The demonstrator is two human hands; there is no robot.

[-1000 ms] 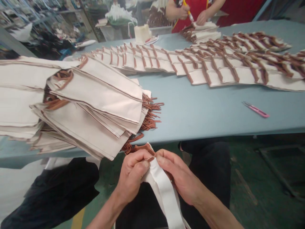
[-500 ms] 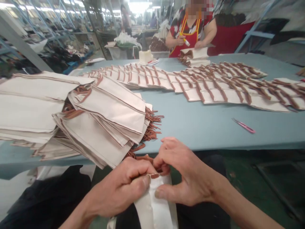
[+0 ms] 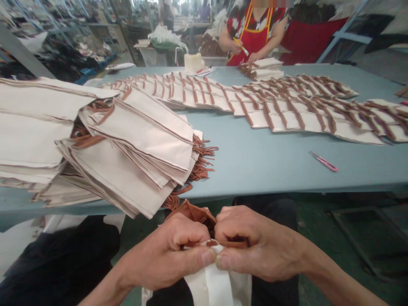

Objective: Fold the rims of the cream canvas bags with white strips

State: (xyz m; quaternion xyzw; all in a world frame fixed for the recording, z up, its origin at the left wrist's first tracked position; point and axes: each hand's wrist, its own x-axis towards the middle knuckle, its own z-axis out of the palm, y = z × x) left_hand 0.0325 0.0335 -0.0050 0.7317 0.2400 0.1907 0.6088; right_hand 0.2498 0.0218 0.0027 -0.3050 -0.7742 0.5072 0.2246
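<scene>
A cream piece with a brown inner side hangs below my hands at the bottom centre, in front of the table edge. My left hand is closed on its upper edge, the thumb on the cream face and the curled fingers at the brown side. Close beside it, my right hand pinches the same edge, thumb in front and fingers curled behind. The two thumb tips nearly meet. Brown material rises behind my left hand's knuckles.
Stacked cream pieces with brown fringes lie left on the blue table. Overlapping brown-edged pieces run across it. Pink-handled snips lie to the right. Across the table, a person in a red apron holds a yellow tool.
My right hand has closed its fingers and thumb on the edge beside my left thumb. More brown material shows. The view has tilted slightly downward, and the person opposite has moved the yellow tool.
</scene>
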